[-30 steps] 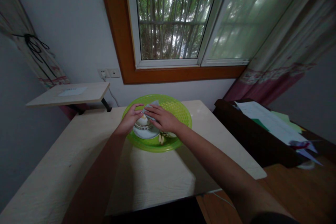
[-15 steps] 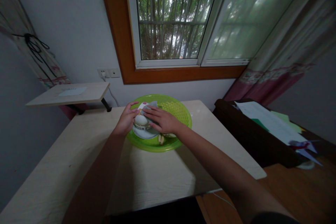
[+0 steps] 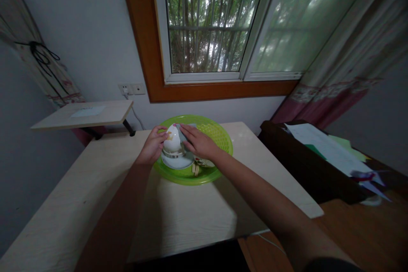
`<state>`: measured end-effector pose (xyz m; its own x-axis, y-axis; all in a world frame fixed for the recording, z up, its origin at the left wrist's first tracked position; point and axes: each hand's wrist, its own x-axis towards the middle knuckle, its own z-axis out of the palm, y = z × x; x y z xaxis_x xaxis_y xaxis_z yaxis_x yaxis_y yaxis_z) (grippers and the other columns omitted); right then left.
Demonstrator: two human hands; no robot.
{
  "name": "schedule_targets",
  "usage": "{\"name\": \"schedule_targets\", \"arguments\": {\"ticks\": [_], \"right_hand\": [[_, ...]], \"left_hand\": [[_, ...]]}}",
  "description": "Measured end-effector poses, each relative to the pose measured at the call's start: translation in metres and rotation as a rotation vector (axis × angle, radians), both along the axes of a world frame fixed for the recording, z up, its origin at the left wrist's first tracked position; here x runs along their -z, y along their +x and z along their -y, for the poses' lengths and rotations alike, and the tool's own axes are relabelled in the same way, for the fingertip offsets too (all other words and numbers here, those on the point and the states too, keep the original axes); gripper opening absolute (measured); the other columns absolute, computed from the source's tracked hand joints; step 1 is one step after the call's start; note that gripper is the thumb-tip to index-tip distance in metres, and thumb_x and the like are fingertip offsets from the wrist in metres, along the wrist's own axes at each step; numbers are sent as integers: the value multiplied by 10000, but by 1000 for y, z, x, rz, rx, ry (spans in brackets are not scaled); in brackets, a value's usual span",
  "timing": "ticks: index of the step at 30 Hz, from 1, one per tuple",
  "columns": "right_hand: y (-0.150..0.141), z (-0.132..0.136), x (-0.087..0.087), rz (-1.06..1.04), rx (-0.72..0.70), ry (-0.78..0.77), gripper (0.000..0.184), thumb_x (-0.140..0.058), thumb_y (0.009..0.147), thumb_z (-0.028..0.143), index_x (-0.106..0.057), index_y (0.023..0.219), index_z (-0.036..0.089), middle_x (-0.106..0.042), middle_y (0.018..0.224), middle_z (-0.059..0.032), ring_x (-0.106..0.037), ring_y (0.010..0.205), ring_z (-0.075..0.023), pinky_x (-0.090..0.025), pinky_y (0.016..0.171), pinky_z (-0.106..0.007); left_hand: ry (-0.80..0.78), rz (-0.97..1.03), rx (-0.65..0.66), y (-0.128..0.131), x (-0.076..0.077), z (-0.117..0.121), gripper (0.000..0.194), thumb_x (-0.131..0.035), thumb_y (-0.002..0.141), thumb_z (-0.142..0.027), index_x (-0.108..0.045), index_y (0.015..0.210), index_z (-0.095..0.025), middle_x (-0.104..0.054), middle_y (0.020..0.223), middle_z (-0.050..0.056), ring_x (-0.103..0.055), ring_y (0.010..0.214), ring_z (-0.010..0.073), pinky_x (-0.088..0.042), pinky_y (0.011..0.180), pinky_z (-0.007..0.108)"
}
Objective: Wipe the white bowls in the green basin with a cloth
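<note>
My left hand [image 3: 153, 146] grips a white bowl [image 3: 172, 143] with a small coloured pattern by its edge, tilted on its side. Pressed to the bowl's right side is a grey cloth [image 3: 182, 134], held under the fingers of my right hand [image 3: 199, 142]. Both hands are over a round green plastic basket [image 3: 188, 182]. Inside it, beneath the held bowl, lie white dishes [image 3: 177, 162], one with a patterned rim. A floral-patterned dish [image 3: 204, 162] shows partly below my right wrist, beside a small pale yellow object [image 3: 195, 169] of unclear kind.
The basket stands on a pale wooden table [image 3: 197, 212] against the wall. A small raised shelf [image 3: 111, 112] with a paper on it rises at the back left. To the right is a dark brown piece of furniture [image 3: 299, 165] topped with papers [image 3: 325, 142]. A window [image 3: 216, 29] is behind.
My right hand has slid the cloth slightly up and to the right on the bowl, uncovering more of its white side. The bowl has turned a little in my left hand.
</note>
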<state>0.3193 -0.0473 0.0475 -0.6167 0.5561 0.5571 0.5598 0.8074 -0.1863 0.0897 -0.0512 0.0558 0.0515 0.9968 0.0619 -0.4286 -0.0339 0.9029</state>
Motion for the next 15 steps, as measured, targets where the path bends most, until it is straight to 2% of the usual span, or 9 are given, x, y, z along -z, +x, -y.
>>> {"name": "schedule_targets", "arguments": {"ticks": [4,9,12,15], "right_hand": [[1,-7,8,-56,118,-101,602,-478,1039,371,-366,1597,178,-456,1598,-157,-468,1458,-272,-404,1210,-478],[2,-10,9,-84,158,-171,575,-505,983,239,-428,1546,145,-559,1506,-176,-577,1355,-274,-450,1161,-447],[3,-12,11,-98,152,-199,611,-540,944,203,-425,1540,133,-575,1485,-183,-592,1334,-279,-457,1146,-434],[5,-16,16,-113,143,-224,702,-602,905,203,-375,1567,145,-538,1513,-196,-556,1369,-295,-432,1166,-468]], "left_hand": [[12,6,35,-1,-1,1,459,-843,690,-197,-535,1030,-184,-733,906,48,-673,736,137,-511,625,205],[22,30,55,-3,-1,2,420,-843,699,-193,-529,978,-184,-728,890,41,-675,734,130,-518,633,203],[23,45,54,-4,-3,3,412,-836,699,-178,-526,970,-186,-725,889,37,-676,731,130,-521,636,207],[23,48,59,-5,-3,3,407,-827,706,-170,-525,978,-190,-721,882,29,-669,717,123,-520,629,203]]}}
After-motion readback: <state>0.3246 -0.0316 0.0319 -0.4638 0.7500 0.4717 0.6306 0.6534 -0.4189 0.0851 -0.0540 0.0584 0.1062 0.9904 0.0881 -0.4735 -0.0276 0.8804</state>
